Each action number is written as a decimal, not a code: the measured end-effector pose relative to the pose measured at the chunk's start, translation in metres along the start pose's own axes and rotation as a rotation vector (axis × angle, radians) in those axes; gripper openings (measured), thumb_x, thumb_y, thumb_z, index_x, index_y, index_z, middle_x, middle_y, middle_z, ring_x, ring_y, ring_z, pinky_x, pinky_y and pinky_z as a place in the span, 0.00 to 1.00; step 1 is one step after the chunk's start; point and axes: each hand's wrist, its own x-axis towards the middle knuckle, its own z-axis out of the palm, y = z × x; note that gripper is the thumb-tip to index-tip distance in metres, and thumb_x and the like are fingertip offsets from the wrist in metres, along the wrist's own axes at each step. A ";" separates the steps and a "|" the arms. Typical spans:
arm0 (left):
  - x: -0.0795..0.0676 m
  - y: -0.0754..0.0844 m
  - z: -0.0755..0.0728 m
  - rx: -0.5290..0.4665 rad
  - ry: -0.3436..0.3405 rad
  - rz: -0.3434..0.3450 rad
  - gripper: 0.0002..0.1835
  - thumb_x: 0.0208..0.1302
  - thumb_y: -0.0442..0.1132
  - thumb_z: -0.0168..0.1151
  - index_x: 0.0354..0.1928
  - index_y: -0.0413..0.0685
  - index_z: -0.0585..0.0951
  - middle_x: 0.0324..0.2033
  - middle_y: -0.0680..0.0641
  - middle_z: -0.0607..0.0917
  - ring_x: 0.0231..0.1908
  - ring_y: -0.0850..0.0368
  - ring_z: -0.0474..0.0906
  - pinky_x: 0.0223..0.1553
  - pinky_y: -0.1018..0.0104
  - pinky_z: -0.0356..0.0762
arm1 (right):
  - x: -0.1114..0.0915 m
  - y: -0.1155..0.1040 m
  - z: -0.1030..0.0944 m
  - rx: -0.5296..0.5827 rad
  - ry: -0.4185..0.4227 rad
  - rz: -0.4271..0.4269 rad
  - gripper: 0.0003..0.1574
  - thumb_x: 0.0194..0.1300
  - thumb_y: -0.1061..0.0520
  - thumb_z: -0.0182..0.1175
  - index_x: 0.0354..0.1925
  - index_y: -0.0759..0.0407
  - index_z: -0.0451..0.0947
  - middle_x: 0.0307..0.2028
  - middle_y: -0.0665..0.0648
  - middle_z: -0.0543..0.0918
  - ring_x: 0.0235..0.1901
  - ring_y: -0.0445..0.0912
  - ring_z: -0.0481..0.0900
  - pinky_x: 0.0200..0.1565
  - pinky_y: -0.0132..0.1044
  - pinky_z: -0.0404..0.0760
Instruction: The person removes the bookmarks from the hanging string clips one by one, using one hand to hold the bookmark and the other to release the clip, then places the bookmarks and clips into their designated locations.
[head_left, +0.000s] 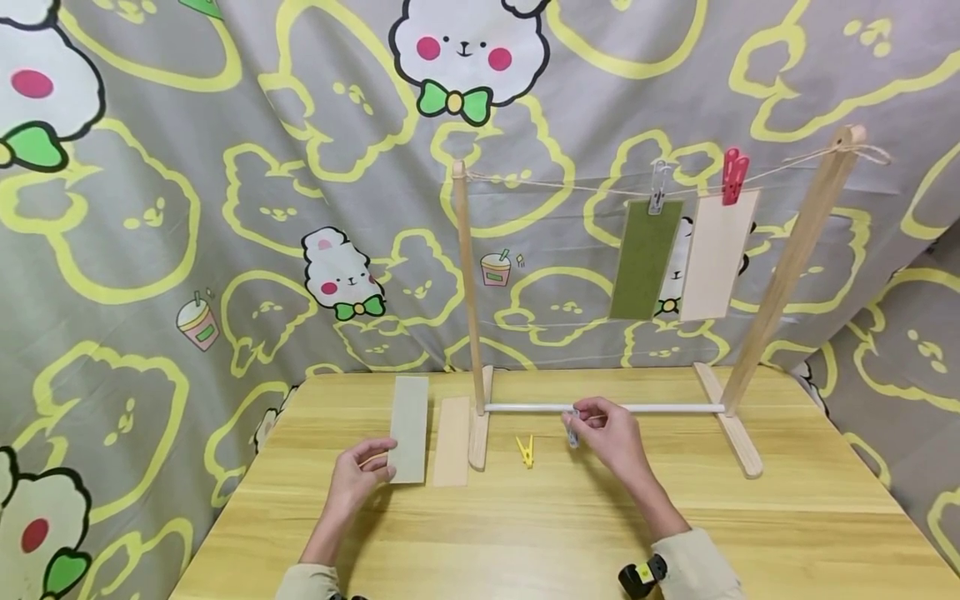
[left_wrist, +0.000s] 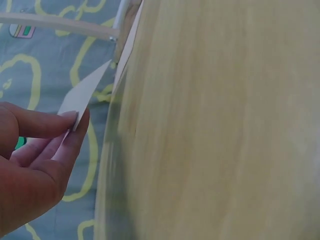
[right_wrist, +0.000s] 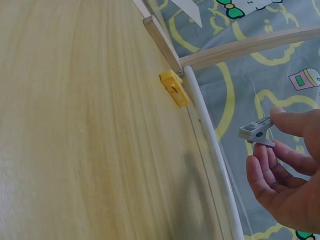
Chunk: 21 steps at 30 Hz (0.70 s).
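Note:
My left hand pinches the edge of a grey-green card strip between thumb and fingers, lifted off the table in the left wrist view. Beside it on the table lies a beige card strip. My right hand pinches a grey clothespin by its handle end, in front of the stand's white crossbar. Left of that hand, a yellow clothespin rests on the table. On the string above hang a green card under a clear clothespin and a pale card under a red clothespin.
A wooden stand has a left post, a thicker right post and a white crossbar low between them. Twine runs between the post tops. A patterned curtain hangs behind the wooden table.

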 end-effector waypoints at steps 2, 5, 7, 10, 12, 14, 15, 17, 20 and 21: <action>0.000 0.000 0.001 -0.009 -0.010 -0.005 0.23 0.53 0.13 0.65 0.53 0.25 0.80 0.56 0.29 0.81 0.52 0.38 0.81 0.43 0.67 0.85 | 0.000 0.001 0.002 -0.017 -0.008 0.008 0.19 0.62 0.51 0.75 0.45 0.63 0.86 0.36 0.56 0.86 0.36 0.46 0.82 0.36 0.29 0.80; 0.000 0.000 0.001 -0.025 -0.019 -0.011 0.23 0.52 0.12 0.65 0.53 0.24 0.80 0.56 0.28 0.81 0.51 0.37 0.82 0.44 0.65 0.85 | 0.000 0.004 0.004 -0.038 -0.024 0.018 0.19 0.62 0.51 0.75 0.44 0.63 0.85 0.36 0.55 0.86 0.36 0.46 0.82 0.36 0.30 0.80; 0.000 0.000 0.001 -0.032 -0.021 -0.011 0.23 0.52 0.12 0.64 0.52 0.23 0.80 0.55 0.28 0.81 0.51 0.37 0.82 0.43 0.65 0.86 | 0.000 0.004 0.006 -0.046 -0.033 0.021 0.19 0.62 0.51 0.75 0.44 0.63 0.85 0.36 0.55 0.85 0.36 0.45 0.82 0.36 0.30 0.80; 0.000 -0.001 0.001 -0.035 -0.021 -0.012 0.22 0.52 0.12 0.64 0.51 0.23 0.80 0.54 0.28 0.82 0.50 0.38 0.82 0.42 0.66 0.85 | 0.000 0.004 0.009 -0.058 -0.045 0.019 0.18 0.61 0.52 0.75 0.43 0.64 0.85 0.35 0.56 0.85 0.34 0.45 0.82 0.35 0.30 0.80; 0.000 -0.001 0.001 -0.032 -0.022 -0.011 0.21 0.52 0.12 0.64 0.51 0.23 0.81 0.54 0.29 0.82 0.50 0.37 0.82 0.42 0.66 0.85 | 0.001 0.005 0.011 -0.068 -0.049 0.020 0.17 0.60 0.53 0.76 0.42 0.64 0.85 0.34 0.55 0.85 0.33 0.45 0.81 0.34 0.30 0.80; 0.000 -0.001 0.001 -0.030 -0.027 -0.013 0.21 0.52 0.12 0.64 0.50 0.23 0.81 0.54 0.29 0.82 0.51 0.37 0.82 0.43 0.66 0.85 | 0.002 0.005 0.014 -0.078 -0.053 0.022 0.17 0.60 0.53 0.76 0.41 0.64 0.85 0.32 0.55 0.84 0.32 0.44 0.81 0.33 0.30 0.79; 0.000 -0.001 0.001 -0.023 -0.029 -0.014 0.21 0.52 0.12 0.64 0.50 0.24 0.81 0.54 0.29 0.82 0.51 0.37 0.82 0.43 0.65 0.85 | 0.002 0.005 0.015 -0.085 -0.055 0.024 0.17 0.60 0.53 0.76 0.41 0.64 0.85 0.32 0.55 0.84 0.32 0.44 0.80 0.32 0.30 0.78; 0.000 -0.001 0.001 -0.012 -0.034 -0.019 0.21 0.51 0.13 0.65 0.51 0.24 0.81 0.54 0.29 0.82 0.51 0.37 0.82 0.43 0.65 0.85 | 0.003 0.007 0.017 -0.095 -0.059 0.023 0.18 0.60 0.53 0.76 0.40 0.65 0.85 0.31 0.54 0.84 0.31 0.44 0.80 0.32 0.31 0.78; 0.000 -0.001 0.002 0.001 -0.041 -0.032 0.22 0.51 0.13 0.65 0.51 0.23 0.81 0.53 0.29 0.83 0.51 0.37 0.82 0.43 0.64 0.86 | 0.003 0.010 0.019 -0.109 -0.072 0.024 0.17 0.59 0.53 0.76 0.39 0.65 0.85 0.30 0.54 0.84 0.31 0.44 0.80 0.31 0.32 0.78; 0.001 -0.001 0.002 0.011 -0.042 -0.038 0.21 0.51 0.13 0.65 0.51 0.24 0.81 0.53 0.29 0.83 0.51 0.38 0.82 0.43 0.65 0.85 | 0.003 0.011 0.020 -0.114 -0.078 0.027 0.17 0.59 0.53 0.77 0.39 0.65 0.85 0.29 0.53 0.84 0.31 0.44 0.80 0.32 0.33 0.78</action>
